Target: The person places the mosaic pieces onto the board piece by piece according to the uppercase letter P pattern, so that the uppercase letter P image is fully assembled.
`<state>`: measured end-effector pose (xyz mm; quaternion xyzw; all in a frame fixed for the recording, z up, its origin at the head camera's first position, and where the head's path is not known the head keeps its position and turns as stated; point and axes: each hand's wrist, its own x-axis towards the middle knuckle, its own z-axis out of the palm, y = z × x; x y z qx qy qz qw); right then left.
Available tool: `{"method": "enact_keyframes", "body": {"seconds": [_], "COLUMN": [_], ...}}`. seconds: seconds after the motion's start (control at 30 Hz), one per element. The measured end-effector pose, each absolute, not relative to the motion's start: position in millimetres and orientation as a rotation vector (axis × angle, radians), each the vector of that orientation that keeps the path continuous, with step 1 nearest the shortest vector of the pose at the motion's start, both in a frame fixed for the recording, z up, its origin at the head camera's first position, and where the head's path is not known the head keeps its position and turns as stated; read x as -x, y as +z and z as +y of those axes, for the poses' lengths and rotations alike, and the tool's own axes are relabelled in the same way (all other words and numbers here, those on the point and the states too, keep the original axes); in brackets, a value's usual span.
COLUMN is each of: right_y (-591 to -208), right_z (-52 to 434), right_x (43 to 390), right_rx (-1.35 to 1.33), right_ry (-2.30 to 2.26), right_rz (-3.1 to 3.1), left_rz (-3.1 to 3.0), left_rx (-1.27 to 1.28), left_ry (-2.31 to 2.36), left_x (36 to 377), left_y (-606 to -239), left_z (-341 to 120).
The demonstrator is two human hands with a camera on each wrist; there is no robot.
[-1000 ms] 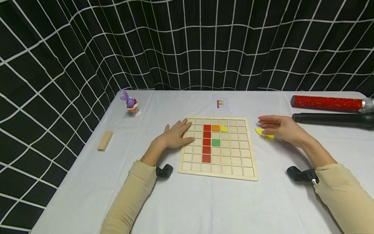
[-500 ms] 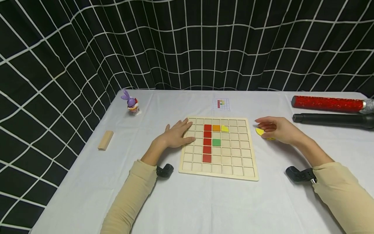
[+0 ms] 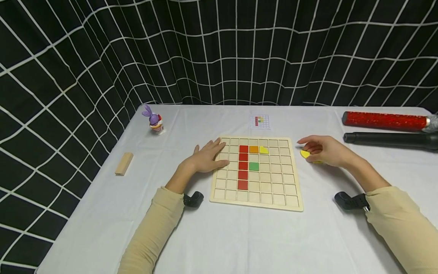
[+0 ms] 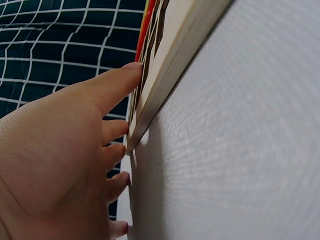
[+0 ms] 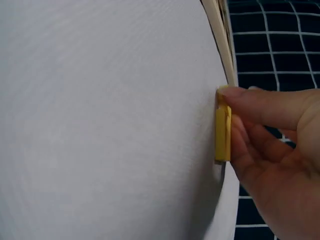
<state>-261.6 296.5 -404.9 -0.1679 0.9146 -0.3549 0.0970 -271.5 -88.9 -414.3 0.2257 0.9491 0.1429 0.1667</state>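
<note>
A square wooden grid board (image 3: 265,177) lies on the white cloth, with red tiles (image 3: 243,166) in a column beside orange, green (image 3: 254,166) and yellow ones. My left hand (image 3: 204,158) rests spread over its left edge; the thumb touches the rim in the left wrist view. Right of the board, my right hand (image 3: 326,151) pinches a yellow tile (image 3: 305,153) with a rounded side, low at the cloth, index finger held out straight. A second yellow tile (image 5: 220,135) lies close by, mostly covered by the hand in the head view.
A small card (image 3: 259,121) with a coloured grid pattern lies behind the board. At the back right are a red tube (image 3: 384,121) and a black tube (image 3: 390,139). To the left stand a purple-eared figurine (image 3: 155,121) and a wooden block (image 3: 124,164).
My right hand has shifted slightly left, and its thumb and fingers have closed on the yellow tile. The left hand stays on the board, and the tiles there have not moved.
</note>
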Motion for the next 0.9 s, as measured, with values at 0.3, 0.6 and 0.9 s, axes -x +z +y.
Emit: {"method": "enact_keyframes", "body": {"seconds": [0.3,0.6,0.9], "right_y": [-400.8,-399.9,-402.3], "right_z": [295.2,294.7,302.1], "right_x": [262.0,261.0,257.1], "right_rx": [0.376,0.327,0.325], "right_ry": [-0.973,-0.976,-0.982], "right_rz": [2.730,2.719,2.719], "left_rz": [2.698,2.696,2.696], "left_rx": [-0.642,-0.644,-0.650], "left_ry": [0.407,0.423,0.443], "left_x": [273.0,271.1,271.1], "left_y": [-415.7,-413.5,-413.1], "left_z": [-88.6,-87.8,-88.4]}}
